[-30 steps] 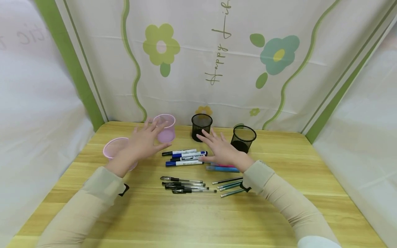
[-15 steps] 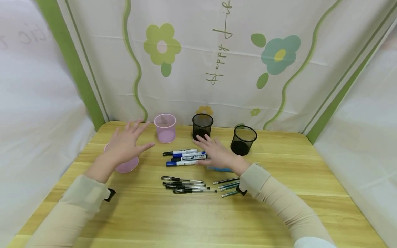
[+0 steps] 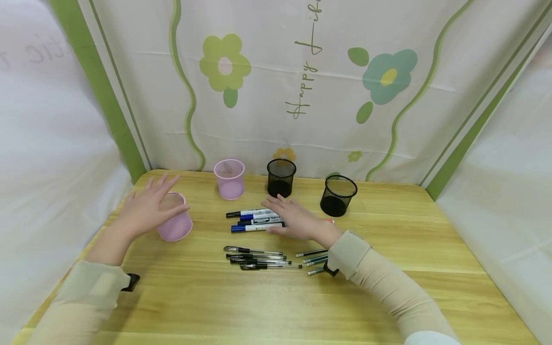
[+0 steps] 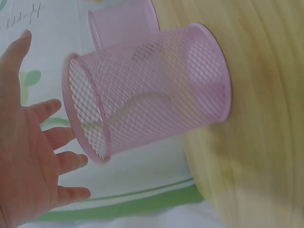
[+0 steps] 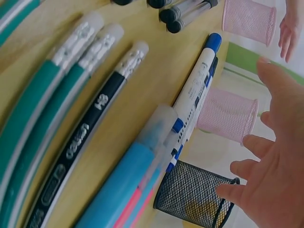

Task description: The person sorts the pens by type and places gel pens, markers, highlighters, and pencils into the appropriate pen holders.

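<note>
My left hand [image 3: 146, 208] hovers with fingers spread beside the rim of the nearer pink mesh cup [image 3: 177, 227]. In the left wrist view the left hand [image 4: 28, 156] is open, close to that cup [image 4: 152, 90], and grips nothing. My right hand [image 3: 291, 218] lies flat, fingers straight, over the right ends of several blue and black markers [image 3: 254, 219]. In the right wrist view the right hand [image 5: 280, 180] is spread above the markers [image 5: 197, 90], a blue highlighter [image 5: 128, 180] and green pencils [image 5: 57, 85].
A second pink cup [image 3: 229, 178] and two black mesh cups [image 3: 281, 177] [image 3: 338, 194] stand along the back of the wooden table [image 3: 388, 287]. Several black pens [image 3: 258, 258] and pencils [image 3: 316, 258] lie nearer me. Cloth walls close in three sides.
My left hand has swung left, from the far pink cup to the nearer one. My right hand has slid left and down over the markers, and now covers the highlighters.
</note>
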`<state>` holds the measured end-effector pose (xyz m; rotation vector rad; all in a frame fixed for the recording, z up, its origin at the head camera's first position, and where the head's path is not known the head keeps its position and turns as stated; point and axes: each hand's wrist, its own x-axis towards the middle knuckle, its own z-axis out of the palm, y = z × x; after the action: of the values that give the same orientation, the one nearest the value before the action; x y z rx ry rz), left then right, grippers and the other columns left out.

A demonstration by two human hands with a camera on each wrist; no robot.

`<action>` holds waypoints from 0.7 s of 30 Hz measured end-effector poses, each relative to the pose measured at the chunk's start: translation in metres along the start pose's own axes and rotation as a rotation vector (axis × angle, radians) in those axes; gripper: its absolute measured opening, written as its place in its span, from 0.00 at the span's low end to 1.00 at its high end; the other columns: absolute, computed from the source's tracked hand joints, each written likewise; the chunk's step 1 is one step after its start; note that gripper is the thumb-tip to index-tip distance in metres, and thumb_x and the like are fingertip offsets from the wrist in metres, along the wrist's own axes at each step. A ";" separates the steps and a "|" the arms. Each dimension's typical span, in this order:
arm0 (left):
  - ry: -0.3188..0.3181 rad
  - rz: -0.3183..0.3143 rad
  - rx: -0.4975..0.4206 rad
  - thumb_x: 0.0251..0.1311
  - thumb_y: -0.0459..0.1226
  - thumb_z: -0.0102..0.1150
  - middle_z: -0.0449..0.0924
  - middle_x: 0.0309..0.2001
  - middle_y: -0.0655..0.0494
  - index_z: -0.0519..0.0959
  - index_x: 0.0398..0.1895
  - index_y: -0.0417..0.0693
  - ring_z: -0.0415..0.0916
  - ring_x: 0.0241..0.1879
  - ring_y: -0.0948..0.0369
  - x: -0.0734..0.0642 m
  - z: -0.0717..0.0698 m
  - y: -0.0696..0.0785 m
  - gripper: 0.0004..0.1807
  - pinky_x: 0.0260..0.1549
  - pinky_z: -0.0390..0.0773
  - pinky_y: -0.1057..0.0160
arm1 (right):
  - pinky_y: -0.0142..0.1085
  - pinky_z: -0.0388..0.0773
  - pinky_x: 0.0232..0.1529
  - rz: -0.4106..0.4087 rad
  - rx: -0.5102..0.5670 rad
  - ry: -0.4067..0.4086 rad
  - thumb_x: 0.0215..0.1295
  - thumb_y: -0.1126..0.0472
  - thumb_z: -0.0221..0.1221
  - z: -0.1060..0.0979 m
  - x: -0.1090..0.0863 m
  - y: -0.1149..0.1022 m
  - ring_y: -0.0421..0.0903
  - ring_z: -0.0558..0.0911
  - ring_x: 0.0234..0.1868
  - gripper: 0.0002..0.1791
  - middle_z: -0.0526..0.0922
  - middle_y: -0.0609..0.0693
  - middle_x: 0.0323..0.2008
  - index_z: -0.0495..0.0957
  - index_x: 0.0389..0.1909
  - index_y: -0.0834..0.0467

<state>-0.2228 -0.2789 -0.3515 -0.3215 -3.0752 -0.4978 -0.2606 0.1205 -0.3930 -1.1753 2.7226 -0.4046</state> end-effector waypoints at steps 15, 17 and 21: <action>-0.046 0.010 -0.034 0.64 0.68 0.56 0.37 0.82 0.38 0.39 0.84 0.45 0.33 0.76 0.29 -0.018 0.001 -0.025 0.61 0.62 0.37 0.19 | 0.51 0.58 0.74 -0.034 0.024 0.013 0.76 0.48 0.59 0.006 0.007 -0.010 0.55 0.61 0.77 0.36 0.60 0.56 0.78 0.61 0.79 0.53; -0.051 0.013 -0.051 0.63 0.68 0.58 0.37 0.82 0.39 0.38 0.84 0.45 0.32 0.77 0.30 -0.019 0.001 -0.028 0.62 0.62 0.36 0.19 | 0.50 0.60 0.74 -0.037 0.036 0.012 0.76 0.50 0.59 0.007 0.008 -0.011 0.54 0.63 0.76 0.35 0.62 0.56 0.77 0.62 0.79 0.53; -0.055 0.011 -0.071 0.62 0.67 0.60 0.37 0.82 0.38 0.37 0.84 0.42 0.32 0.77 0.31 -0.021 0.001 -0.032 0.63 0.62 0.37 0.19 | 0.48 0.63 0.73 -0.047 0.037 0.020 0.76 0.51 0.59 0.009 0.008 -0.012 0.53 0.66 0.75 0.33 0.66 0.55 0.75 0.64 0.77 0.54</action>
<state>-0.2088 -0.3119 -0.3636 -0.3583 -3.1118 -0.6091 -0.2555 0.1049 -0.3977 -1.2343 2.6965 -0.4735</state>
